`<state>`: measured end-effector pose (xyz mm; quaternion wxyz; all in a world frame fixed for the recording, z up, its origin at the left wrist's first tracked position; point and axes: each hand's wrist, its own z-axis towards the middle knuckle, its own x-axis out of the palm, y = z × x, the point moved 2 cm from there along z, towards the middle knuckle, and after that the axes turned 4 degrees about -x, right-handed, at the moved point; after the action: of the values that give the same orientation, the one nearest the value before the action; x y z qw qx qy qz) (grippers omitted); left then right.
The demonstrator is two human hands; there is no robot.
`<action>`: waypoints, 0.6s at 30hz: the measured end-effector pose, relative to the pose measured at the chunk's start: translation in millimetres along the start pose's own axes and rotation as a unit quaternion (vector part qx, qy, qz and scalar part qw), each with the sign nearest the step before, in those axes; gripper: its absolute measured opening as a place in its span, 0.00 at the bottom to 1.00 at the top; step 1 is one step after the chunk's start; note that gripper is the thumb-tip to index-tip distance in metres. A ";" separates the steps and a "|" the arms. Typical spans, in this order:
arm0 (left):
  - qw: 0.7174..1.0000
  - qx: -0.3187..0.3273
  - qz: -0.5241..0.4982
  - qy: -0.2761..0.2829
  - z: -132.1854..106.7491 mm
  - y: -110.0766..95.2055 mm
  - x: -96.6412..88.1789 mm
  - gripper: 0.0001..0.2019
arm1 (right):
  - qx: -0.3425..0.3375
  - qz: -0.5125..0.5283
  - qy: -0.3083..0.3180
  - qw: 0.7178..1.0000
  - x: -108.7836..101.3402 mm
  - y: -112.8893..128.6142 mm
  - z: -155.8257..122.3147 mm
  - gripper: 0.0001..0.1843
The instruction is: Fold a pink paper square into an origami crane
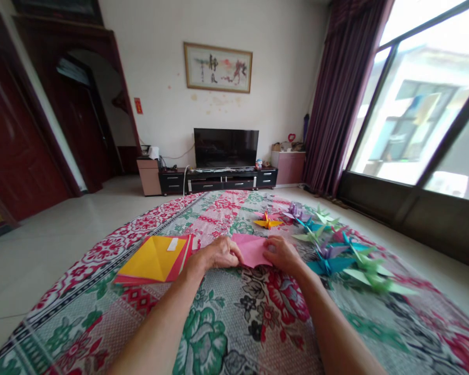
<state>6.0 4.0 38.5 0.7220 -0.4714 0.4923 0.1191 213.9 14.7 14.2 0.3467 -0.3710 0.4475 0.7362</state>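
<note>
A pink sheet of origami paper (252, 249) lies between my two hands at the middle of the table, with its near edge slightly raised. My left hand (224, 252) grips its left side, fingers curled and pressed together. At the right side, my right hand (279, 252) pinches the paper between thumb and fingers. To the left of my left hand rests a stack of coloured paper (156, 260), yellow on top with red and pink sheets beneath. Beyond my right hand stands an orange folded paper crane (268, 223).
Several folded cranes in blue (330, 264), green (375, 273) and purple spread over the right of the table. A flowered cloth (203, 338) covers the round table. Past it stand a television (226, 148) on a low cabinet, a dark curtain (332, 104) and a window.
</note>
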 end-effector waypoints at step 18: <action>0.998 -0.030 -0.058 -0.020 -5.1 18.8 -7.3 0.08 | -0.009 0.052 0.121 0.991 -8.1 6.4 -8.9 0.34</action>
<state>-12.5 12.0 33.5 0.7230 -0.5179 0.4460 0.1013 214.5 2.8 20.9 0.2481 -0.4368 0.4983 0.7066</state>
